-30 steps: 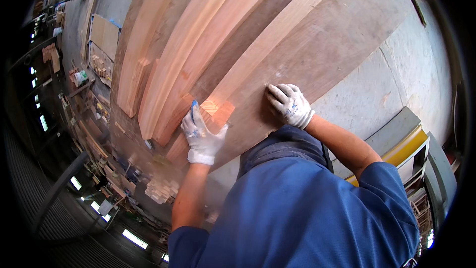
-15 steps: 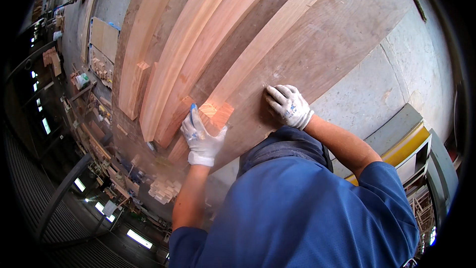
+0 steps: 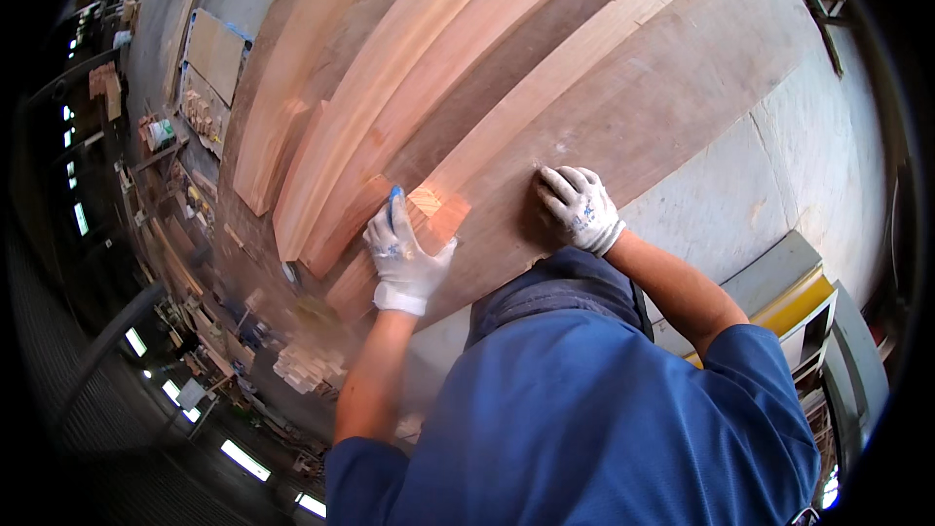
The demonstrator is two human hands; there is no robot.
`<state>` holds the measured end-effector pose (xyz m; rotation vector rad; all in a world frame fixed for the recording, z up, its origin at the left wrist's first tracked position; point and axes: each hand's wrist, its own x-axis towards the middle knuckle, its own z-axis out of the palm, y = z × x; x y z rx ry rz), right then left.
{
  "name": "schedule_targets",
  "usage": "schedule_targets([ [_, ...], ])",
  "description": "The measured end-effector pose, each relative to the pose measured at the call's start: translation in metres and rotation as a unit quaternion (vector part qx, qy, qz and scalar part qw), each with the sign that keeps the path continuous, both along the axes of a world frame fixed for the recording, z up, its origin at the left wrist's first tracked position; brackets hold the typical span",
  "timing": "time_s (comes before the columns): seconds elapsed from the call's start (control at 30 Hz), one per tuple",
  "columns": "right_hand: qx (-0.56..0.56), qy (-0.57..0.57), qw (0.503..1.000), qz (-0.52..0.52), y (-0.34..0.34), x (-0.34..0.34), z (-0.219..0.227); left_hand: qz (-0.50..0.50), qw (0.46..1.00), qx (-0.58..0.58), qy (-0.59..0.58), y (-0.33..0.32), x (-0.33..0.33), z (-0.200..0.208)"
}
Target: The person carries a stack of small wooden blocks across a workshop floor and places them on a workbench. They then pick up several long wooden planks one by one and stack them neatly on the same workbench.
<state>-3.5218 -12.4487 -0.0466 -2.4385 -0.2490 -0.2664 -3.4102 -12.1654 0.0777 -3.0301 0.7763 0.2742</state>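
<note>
My left hand (image 3: pixel 399 258), in a white work glove, is at the near end of a long wooden beam (image 3: pixel 545 88). Its thumb and fingers straddle the beam's end, where a reddish wooden block (image 3: pixel 446 218) shows. Something blue (image 3: pixel 395 193) shows at the fingertips; its kind is unclear. To the right, my right hand (image 3: pixel 581 212), also gloved, rests with curled fingers on the broad brown board (image 3: pixel 633 127). Its palm side is hidden, and so is anything inside it. Left of the beam, long curved timbers (image 3: pixel 419 34) fan away from me, lying side by side.
A grey surface (image 3: pixel 750 175) borders the board on the right, with a yellow and grey stand (image 3: pixel 794 297) near my right elbow. Stacked small wood pieces (image 3: pixel 310 365) and cluttered offcuts are at the left. A tan panel (image 3: pixel 212 54) sits at the far left.
The view has turned slightly, so the beams and both hands appear a little farther right. My hands keep nearly the same poses and places on the wood.
</note>
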Motion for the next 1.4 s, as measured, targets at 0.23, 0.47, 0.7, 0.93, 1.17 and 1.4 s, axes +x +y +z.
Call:
schedule_targets([
  [0.23, -0.039, -0.003, 0.999, -0.003, 0.008, -0.005, -0.001, 0.009, 1.000, -0.023, 0.003, 0.006, -0.002, 0.001],
  [0.47, -0.067, -0.018, 0.998, -0.003, 0.020, -0.006, -0.004, 0.026, 0.999, -0.043, 0.005, 0.018, -0.007, -0.008],
  [0.7, -0.130, 0.026, 0.991, -0.029, 0.042, -0.007, 0.009, 0.010, 0.994, -0.112, 0.004, 0.024, -0.004, -0.018],
  [0.93, -0.196, 0.142, 0.969, -0.042, 0.055, 0.000, 0.029, 0.065, 0.986, -0.148, -0.035, 0.080, -0.030, -0.008],
  [1.17, -0.011, 0.186, 0.981, -0.061, 0.092, 0.001, 0.065, 0.262, 0.922, -0.259, -0.120, 0.227, -0.104, -0.018],
  [1.4, 0.079, 0.217, 0.972, -0.038, 0.141, 0.041, 0.103, 0.523, 0.692, -0.497, 0.030, 0.268, -0.117, -0.029],
])
